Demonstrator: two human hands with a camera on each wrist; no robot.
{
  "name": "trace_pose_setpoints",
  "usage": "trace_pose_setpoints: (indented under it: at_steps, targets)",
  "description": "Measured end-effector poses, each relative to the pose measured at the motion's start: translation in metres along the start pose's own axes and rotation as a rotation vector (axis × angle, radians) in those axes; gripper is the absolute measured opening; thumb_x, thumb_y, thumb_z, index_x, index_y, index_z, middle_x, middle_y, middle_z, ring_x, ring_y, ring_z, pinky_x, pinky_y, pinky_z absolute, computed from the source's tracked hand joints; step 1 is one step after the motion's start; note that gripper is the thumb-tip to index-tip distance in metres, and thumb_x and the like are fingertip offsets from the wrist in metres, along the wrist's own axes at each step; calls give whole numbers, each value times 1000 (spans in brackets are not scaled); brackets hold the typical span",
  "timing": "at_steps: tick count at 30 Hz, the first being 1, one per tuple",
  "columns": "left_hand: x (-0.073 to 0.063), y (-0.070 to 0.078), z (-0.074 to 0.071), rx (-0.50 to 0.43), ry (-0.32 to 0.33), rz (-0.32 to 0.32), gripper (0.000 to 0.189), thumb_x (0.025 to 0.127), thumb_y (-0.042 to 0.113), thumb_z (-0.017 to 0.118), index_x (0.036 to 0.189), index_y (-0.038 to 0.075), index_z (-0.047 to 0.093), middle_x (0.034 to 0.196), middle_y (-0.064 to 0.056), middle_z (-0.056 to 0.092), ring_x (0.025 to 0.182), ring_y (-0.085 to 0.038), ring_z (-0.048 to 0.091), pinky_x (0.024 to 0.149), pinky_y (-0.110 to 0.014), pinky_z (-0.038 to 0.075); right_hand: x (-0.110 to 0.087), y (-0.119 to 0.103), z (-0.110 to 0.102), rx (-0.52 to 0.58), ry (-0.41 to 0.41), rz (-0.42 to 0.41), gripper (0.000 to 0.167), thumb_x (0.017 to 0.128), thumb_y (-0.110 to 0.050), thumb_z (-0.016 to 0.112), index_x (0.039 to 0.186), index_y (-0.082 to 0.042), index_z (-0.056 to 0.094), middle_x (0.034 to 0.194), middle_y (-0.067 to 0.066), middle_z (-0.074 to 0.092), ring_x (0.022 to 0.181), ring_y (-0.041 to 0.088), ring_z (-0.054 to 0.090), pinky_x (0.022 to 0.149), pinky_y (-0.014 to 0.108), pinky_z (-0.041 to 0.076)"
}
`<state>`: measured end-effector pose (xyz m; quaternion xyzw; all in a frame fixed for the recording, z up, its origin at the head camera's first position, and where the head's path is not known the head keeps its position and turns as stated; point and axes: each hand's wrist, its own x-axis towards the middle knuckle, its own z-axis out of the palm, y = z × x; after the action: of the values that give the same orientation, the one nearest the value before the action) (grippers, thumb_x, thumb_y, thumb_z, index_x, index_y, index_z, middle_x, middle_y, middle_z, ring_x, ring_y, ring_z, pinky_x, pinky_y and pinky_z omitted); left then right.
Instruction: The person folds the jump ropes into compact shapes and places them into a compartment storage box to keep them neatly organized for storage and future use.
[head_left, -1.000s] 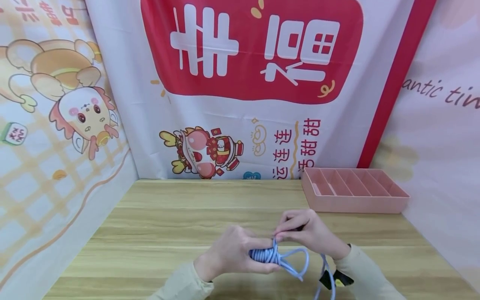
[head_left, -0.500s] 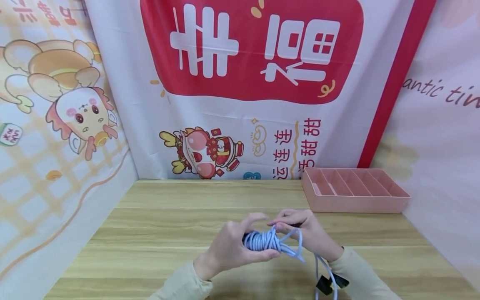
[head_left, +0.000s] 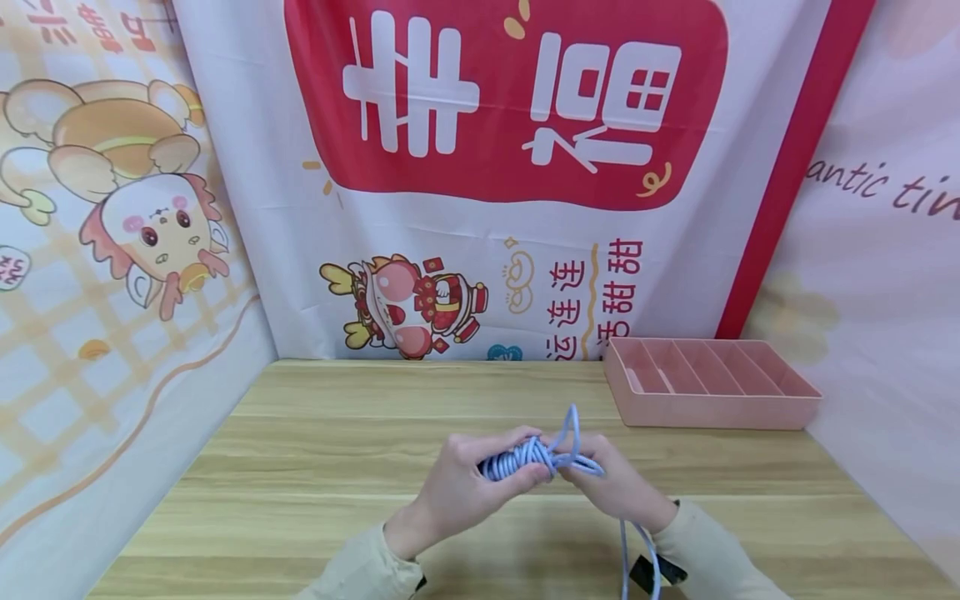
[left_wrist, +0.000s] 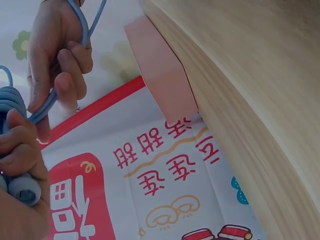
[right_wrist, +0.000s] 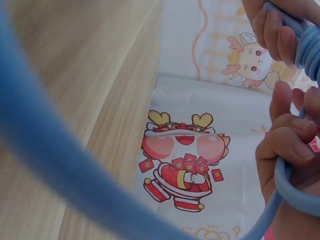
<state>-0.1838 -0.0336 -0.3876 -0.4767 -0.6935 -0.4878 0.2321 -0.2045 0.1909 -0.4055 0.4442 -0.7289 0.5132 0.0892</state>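
Observation:
A light blue cord, wound into a tight bundle (head_left: pixel 517 459), is held above the table between both hands. My left hand (head_left: pixel 453 483) grips the wound turns, its thumb along the near side and fingers over the far side. At the bundle's right end, my right hand (head_left: pixel 617 485) holds the cord with curled fingers (right_wrist: pixel 285 137). A small loop (head_left: pixel 574 421) stands up there beside other loose loops. From under the right hand a length of cord (head_left: pixel 651 550) hangs toward the table's front edge. In the right wrist view, blurred cord (right_wrist: pixel 65 145) crosses the foreground.
A pink divided box (head_left: pixel 712 410) stands at the back right of the wooden table (head_left: pixel 315 458). Printed cloths hang behind (head_left: pixel 480 225) and at both sides. A black band (head_left: pixel 652 575) sits at the right sleeve.
Both hands have come closer together, and the right hand has turned over lower at the bundle's end. The left index finger, lifted before, lies on the cord again. The loose loop now points upward.

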Motion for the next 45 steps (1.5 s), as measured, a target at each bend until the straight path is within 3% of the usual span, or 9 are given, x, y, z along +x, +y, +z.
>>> trace_pose_setpoints:
  at_steps: [4,7,13,17,22,27,31,39,45]
  targets:
    - [-5,0,1,-8,-34,-114,38,92,18,72,127,5,65,109,-4,70,70,-3,62,52,-18,50,-1,-4,2,-87,-41,88,20,97,3,56,95,-11,71,70,-9,56,61,1,45,54,26,47]
    - [-5,0,0,-8,-28,-151,31,93,18,71,122,8,68,102,-1,71,69,-5,61,50,-19,50,-1,-3,4,-89,-67,91,21,98,3,53,97,-10,69,72,-4,59,60,1,43,52,24,44]
    - [-1,-4,-12,72,94,-195,27,93,23,71,118,14,69,83,6,68,58,-3,56,44,-20,47,1,3,13,-65,-117,-9,27,102,7,44,121,-3,60,82,2,62,68,8,51,56,24,45]
    - [3,-8,-23,180,189,-216,26,93,27,71,118,18,70,77,10,66,52,-3,54,41,-20,44,1,2,18,-29,-100,21,35,103,6,41,136,2,52,76,2,59,64,11,52,54,24,46]
    - [2,-12,-26,296,220,-247,25,93,33,70,115,21,70,76,12,65,51,-1,52,40,-18,43,2,-5,27,-84,-119,9,31,103,3,42,130,2,57,71,-3,54,63,7,51,55,24,48]
    - [0,-13,-19,424,169,-254,26,93,34,69,110,16,65,78,9,66,51,4,50,42,-14,42,2,-11,31,-142,-187,49,30,106,-6,43,131,-1,57,74,-10,52,64,1,48,57,21,48]
    - [-4,-15,-15,540,96,-266,27,93,36,69,106,13,64,70,11,61,48,5,45,41,-11,38,1,-13,31,-181,-195,75,22,105,-10,46,119,-7,63,74,-11,50,63,0,43,56,21,47]
    - [-8,-12,-10,657,-52,-300,27,95,40,64,93,13,63,53,14,34,41,1,29,35,-17,25,1,-16,29,-248,-178,-19,19,102,0,50,107,-7,66,79,-12,57,66,-1,46,59,18,47]
    - [-10,-9,-5,779,-218,-230,33,104,37,48,108,7,62,56,2,49,44,-12,47,36,-27,33,1,-20,22,-274,-161,-76,18,99,4,52,105,-6,66,79,-10,57,65,-2,48,56,15,46]
